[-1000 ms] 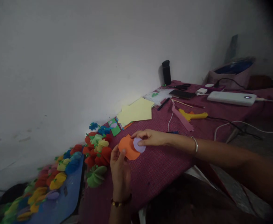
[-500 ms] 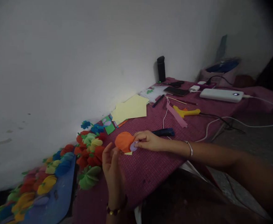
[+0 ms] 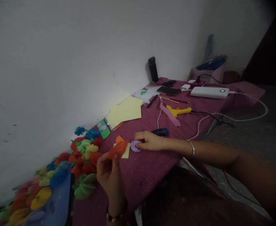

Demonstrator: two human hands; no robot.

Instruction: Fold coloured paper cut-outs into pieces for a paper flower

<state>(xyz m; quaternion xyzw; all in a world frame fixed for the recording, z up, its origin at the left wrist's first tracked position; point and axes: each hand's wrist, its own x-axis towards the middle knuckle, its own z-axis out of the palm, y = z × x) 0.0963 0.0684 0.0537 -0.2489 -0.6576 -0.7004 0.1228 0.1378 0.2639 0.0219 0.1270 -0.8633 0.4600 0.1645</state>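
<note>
My left hand [image 3: 110, 171] pinches an orange-red paper disc [image 3: 119, 150] between thumb and fingers, tilted above the table. My right hand [image 3: 149, 140] grips the edge of a round lilac paper piece [image 3: 135, 146]. Behind and below the disc lie a small pale-yellow paper [image 3: 126, 153] and another orange piece [image 3: 119, 139]. Just past my right hand is a dark stapler-like tool [image 3: 160, 131]. Left of my left hand stands a cluster of pumpkin-shaped paper crafts, with a light green one [image 3: 84, 186] nearest.
Pale-yellow sheets [image 3: 126, 110] lie by the wall. A yellow glue gun [image 3: 179, 111], a pink strip [image 3: 170, 115], a phone [image 3: 168, 90] and a white power bank [image 3: 209, 92] lie farther right, with cables trailing off the edge. A black bottle [image 3: 153, 69] stands behind. More crafts cover a blue board [image 3: 60, 201].
My left hand has gone from open to closed on the orange disc, which has come away from my right hand and tilted left. The lilac piece stays in my right hand. The camera view has shifted.
</note>
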